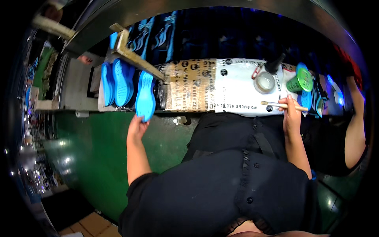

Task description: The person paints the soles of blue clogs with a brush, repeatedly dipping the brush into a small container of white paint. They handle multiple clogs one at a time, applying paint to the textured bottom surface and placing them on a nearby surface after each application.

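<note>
Gripping the heel end of a blue sole (145, 97) at the counter (221, 89) edge, left hand (137, 127) fingers pinched around it, beside two more blue soles (118, 81). Rightward, right hand (291, 112) fingers pinched a brush (283, 105) near the glue pot (265, 82). Risked dripping glue or dropping the overhanging sole.

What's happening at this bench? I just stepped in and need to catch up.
A person in black stands at a workbench. Their left hand grips the near end of a blue shoe sole, beside two more blue soles. Their right hand holds a brush near a small round container and a green cup.
</note>
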`<state>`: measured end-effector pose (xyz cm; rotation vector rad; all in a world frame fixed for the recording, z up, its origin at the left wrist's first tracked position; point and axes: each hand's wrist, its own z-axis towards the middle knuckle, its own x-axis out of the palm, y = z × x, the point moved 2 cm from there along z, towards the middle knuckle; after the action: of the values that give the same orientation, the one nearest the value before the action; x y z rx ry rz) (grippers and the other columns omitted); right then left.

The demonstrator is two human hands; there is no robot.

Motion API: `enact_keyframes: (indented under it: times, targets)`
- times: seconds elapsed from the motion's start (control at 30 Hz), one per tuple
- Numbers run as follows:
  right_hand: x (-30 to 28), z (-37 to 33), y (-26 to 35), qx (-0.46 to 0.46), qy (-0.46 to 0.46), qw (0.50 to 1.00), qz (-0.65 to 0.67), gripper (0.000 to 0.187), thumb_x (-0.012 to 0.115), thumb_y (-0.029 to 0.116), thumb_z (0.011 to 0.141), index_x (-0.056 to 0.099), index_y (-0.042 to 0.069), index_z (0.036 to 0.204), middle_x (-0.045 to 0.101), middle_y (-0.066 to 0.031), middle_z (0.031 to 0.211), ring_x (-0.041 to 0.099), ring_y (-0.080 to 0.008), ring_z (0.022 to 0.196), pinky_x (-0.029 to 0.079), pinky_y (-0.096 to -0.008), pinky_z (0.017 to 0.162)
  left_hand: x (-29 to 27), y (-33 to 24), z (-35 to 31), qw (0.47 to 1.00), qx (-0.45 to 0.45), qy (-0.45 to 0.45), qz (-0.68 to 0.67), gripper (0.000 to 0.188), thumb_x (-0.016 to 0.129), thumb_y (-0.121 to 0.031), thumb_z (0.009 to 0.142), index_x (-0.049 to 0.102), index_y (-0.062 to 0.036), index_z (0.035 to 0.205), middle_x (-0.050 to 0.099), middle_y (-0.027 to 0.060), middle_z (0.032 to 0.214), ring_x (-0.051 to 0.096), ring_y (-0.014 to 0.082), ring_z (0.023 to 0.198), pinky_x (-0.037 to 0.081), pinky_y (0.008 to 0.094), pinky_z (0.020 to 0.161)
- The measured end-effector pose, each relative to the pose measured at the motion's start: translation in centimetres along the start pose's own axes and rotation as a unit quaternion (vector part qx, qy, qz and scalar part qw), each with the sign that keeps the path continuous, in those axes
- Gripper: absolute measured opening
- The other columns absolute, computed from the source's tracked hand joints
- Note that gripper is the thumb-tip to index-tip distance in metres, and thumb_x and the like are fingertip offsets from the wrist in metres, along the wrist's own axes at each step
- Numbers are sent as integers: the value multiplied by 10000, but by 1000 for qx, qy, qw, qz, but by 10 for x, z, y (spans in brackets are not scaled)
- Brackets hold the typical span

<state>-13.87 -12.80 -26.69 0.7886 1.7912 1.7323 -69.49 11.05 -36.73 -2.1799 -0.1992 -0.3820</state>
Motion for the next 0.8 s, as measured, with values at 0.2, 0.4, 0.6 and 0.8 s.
enact_keyframes:
  times: [0.2,0.4,0.6,0.8]
  targets:
    - [-8,17,9,-48,-10,999,-4,321,500,254,958,649,-10,853,617,-55,740,529,-105,669,428,-237,643,24,99,-86,980,-173,100,24,429,575,-41,847,445,-78,1254,600,83,1078,618,229,909,535,365,738]
    - [-2,61,16,-199,34,954,-224,237,568,196,920,673,-10,867,646,-73,831,593,-155,758,471,-272,707,83,73,-85,992,-116,53,15,515,569,-67,805,437,-44,1302,571,104,1199,584,256,1085,484,397,935]
    - [10,87,-18,-152,70,924,-345,198,658,219,839,677,23,823,642,-86,805,625,-210,726,473,-293,649,136,70,-73,979,-168,86,72,537,605,-132,789,442,13,1280,584,121,1178,585,258,1075,474,405,933]
    - [4,93,-31,-152,60,935,-314,217,636,222,858,674,17,795,641,-85,785,622,-209,730,471,-297,649,218,93,-46,962,-219,162,-22,357,616,-129,794,520,-32,1124,653,84,920,636,201,672,507,309,484]
